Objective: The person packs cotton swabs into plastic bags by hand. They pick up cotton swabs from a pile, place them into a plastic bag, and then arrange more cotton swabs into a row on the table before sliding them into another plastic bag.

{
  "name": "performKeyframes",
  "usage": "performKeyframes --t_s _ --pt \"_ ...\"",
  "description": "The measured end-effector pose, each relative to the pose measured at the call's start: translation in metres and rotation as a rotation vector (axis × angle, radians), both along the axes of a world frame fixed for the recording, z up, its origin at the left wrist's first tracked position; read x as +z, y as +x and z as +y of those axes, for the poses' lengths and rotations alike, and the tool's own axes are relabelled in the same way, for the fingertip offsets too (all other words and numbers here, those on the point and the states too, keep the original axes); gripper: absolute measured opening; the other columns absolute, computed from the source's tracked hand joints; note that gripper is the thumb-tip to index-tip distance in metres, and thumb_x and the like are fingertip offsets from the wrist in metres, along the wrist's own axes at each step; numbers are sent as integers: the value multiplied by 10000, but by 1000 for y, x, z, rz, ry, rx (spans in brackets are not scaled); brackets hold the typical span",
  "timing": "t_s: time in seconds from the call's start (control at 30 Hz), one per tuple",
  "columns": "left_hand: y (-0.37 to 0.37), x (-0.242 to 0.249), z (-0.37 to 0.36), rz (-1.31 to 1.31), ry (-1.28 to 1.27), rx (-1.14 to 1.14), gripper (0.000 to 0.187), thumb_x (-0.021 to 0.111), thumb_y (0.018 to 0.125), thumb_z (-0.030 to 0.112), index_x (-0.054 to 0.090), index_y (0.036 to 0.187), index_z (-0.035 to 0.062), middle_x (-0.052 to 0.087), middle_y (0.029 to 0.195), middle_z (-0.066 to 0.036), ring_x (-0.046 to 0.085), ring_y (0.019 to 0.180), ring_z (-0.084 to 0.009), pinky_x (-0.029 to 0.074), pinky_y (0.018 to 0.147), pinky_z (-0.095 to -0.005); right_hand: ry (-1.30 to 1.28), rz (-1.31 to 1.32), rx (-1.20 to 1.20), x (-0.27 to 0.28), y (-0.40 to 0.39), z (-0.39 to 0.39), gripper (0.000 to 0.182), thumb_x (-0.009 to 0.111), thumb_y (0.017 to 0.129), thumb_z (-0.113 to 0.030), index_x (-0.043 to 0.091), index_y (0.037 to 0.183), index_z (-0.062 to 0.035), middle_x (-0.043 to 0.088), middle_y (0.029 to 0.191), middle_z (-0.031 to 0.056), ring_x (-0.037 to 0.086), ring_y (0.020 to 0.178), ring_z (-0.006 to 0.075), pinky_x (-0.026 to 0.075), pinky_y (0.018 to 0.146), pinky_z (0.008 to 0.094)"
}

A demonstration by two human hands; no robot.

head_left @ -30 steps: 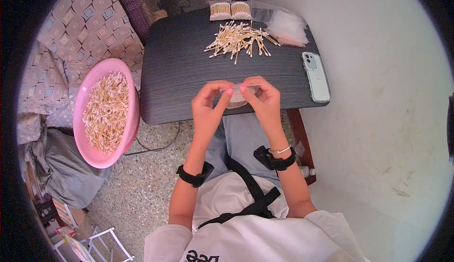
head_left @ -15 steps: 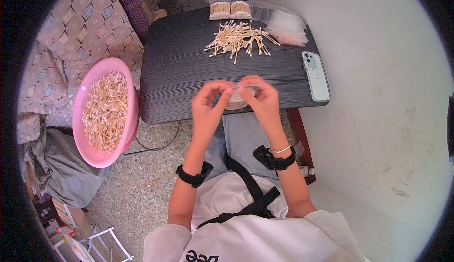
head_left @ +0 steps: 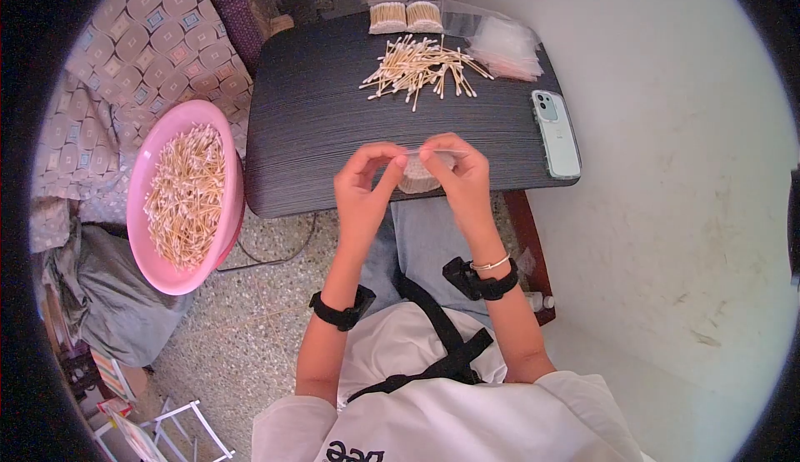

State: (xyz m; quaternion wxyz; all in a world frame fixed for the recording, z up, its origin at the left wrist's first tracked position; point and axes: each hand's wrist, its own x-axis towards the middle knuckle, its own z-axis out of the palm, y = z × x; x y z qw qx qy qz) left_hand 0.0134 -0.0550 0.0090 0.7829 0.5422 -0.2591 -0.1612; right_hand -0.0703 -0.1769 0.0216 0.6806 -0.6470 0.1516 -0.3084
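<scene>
Left fingers (head_left: 389,179) slightly farther left

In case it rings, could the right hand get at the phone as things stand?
Probably yes: the phone lies to the right of the right hand, with only bare tabletop between, though that hand would likely have to let go of the clear packet.

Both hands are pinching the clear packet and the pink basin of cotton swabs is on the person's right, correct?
Wrong side: the head view shows the pink basin of cotton swabs on the person's left. The left hand and right hand do pinch the clear packet.
</scene>
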Motion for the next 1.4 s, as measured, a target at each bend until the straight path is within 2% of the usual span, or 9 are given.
performKeyframes --t_s 0.07,0.17,0.53,0.73,1.07,1.4 --pt "1 -1 1 4 -1 4 95 678 886 8 655 977 -2 669 1026 -71 628 992 -149 484 913 -295 69 13 29 5 0 3 128 748 824 -107 699 903 -19 670 935 48 609 896 140 466 806 287" --pt "1 1 1 -15 -10 0 94 681 883 8 658 973 0 668 1025 -69 628 985 -146 487 905 -291 -40 7 40 -2 2 0 141 758 815 -115 703 904 -20 672 929 50 608 899 140 467 807 290" --pt "2 0 -2 -52 -37 8 77 686 882 17 658 950 -7 662 1011 -70 628 965 -145 499 882 -287 -106 -2 23 -7 5 -1 123 756 810 -106 708 891 -26 684 923 54 612 901 156 468 814 290" --pt "3 2 0 -127 65 44 71 689 888 37 651 931 -6 656 972 -45 616 931 -119 495 848 -273 -53 -15 62 -6 4 -1 115 752 821 -117 710 890 -37 683 925 48 615 886 138 472 801 281" --pt "-1 -2 -2 9 30 77 91 697 894 67 653 944 6 653 950 -25 605 901 -103 483 843 -261 81 -9 -43 -2 -1 -1 131 721 861 -121 685 943 -25 677 911 17 589 847 91 455 774 245" --pt "0 2 0 2 46 80 91 700 888 58 656 947 4 656 950 -25 605 894 -99 480 831 -250 18 -24 -63 -2 -6 -11 95 698 869 -95 678 919 -17 666 909 13 568 829 88 443 776 245"
